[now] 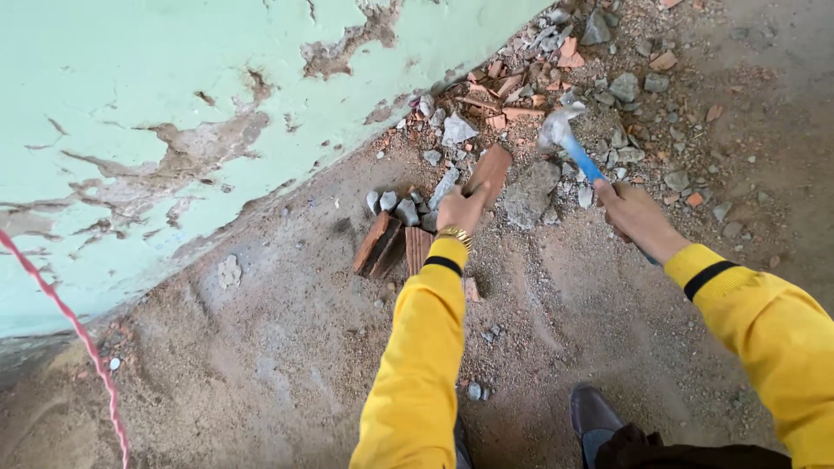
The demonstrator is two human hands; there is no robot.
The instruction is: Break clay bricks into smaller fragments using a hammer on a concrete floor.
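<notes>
Down in the head view, your left hand (pixel 460 208) is clenched around a brick piece (pixel 489 169), tilted up from the floor, just ahead of your knuckles. Your right hand (pixel 630 211) grips the blue handle of a hammer (pixel 569 143); its head hangs blurred above a grey stone chunk (pixel 530 193), just right of the brick piece. Two more brick pieces (pixel 395 247) lie beside your left wrist. Dusty dirt floor (pixel 261 347) meets a peeling pale green wall (pixel 130 104), with rubble (pixel 556 78) heaped along its foot. Both your yellow-sleeved arms reach forward, and a red cord (pixel 78 334) hangs at the left.
</notes>
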